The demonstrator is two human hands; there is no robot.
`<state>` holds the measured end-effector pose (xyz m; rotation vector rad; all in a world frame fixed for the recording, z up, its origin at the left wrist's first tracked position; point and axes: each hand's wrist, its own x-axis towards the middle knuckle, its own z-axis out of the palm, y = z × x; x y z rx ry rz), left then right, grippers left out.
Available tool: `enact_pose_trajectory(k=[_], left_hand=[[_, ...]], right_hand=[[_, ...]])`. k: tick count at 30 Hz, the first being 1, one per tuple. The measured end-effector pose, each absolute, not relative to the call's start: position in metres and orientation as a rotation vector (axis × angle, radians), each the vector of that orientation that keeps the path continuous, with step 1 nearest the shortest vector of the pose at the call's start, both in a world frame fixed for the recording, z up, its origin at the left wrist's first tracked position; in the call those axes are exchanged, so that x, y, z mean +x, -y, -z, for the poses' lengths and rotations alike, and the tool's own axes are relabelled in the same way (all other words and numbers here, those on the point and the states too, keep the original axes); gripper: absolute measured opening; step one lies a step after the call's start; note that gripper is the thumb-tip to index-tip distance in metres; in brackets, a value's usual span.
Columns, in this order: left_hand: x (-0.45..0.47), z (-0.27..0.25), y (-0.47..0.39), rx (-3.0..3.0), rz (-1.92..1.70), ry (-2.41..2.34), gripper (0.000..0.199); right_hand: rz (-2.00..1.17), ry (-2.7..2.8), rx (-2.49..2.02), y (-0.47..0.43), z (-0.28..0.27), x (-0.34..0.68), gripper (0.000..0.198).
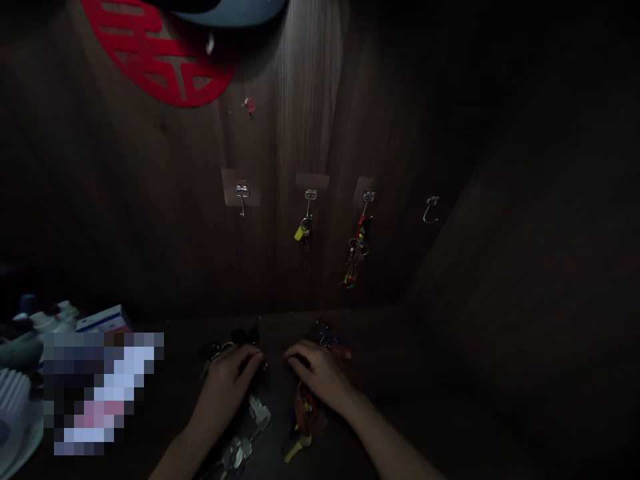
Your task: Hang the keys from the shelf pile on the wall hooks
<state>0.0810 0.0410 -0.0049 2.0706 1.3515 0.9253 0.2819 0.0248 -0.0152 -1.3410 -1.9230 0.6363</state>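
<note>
My left hand (233, 370) is low over the surface, its fingers curled and thumb bent toward them. Dark keys (213, 350) show around it, and what lies under the fingers is hidden. Below it lie silver keys (240, 450) on a ring. My right hand (317, 373) is also curled, thumb and index close together; anything in its grip is hidden. Just behind it sits a dark key bunch with a red piece (341, 350). Near its wrist lies another bunch with a reddish-brown holder (309, 417) and a yellow key (299, 447).
On the dark wood back wall are several metal hooks. One bears keys with a yellow tag (300, 233); another bears a colourful corded key bunch (358, 247). The left hook (243, 193) and right hook (431, 209) hold nothing. Bottles (50, 323) and a box (105, 320) crowd the left.
</note>
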Motion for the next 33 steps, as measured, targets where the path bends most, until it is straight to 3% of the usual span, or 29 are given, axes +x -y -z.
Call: enact_pose_trajectory(k=[13, 22, 30, 33], left_hand=[[0.095, -0.005, -0.035, 1.461, -0.991, -1.249, 0.029], [0.096, -0.009, -0.034, 1.398, -0.977, -1.223, 0.028], [0.098, 0.001, -0.037, 1.321, -0.898, -1.066, 0.048], [0.1, -0.004, -0.032, 1.473, -0.859, -1.037, 0.033]], right_hand=[[-0.954, 1.625, -1.24, -0.011, 0.011, 0.253, 0.047], [-1.098, 1.515, -1.188, -0.018, 0.019, 0.256, 0.014], [-1.02, 1.435, -1.154, -0.016, 0.017, 0.256, 0.012], [-1.04, 1.377, -1.1, -0.016, 0.014, 0.255, 0.017]])
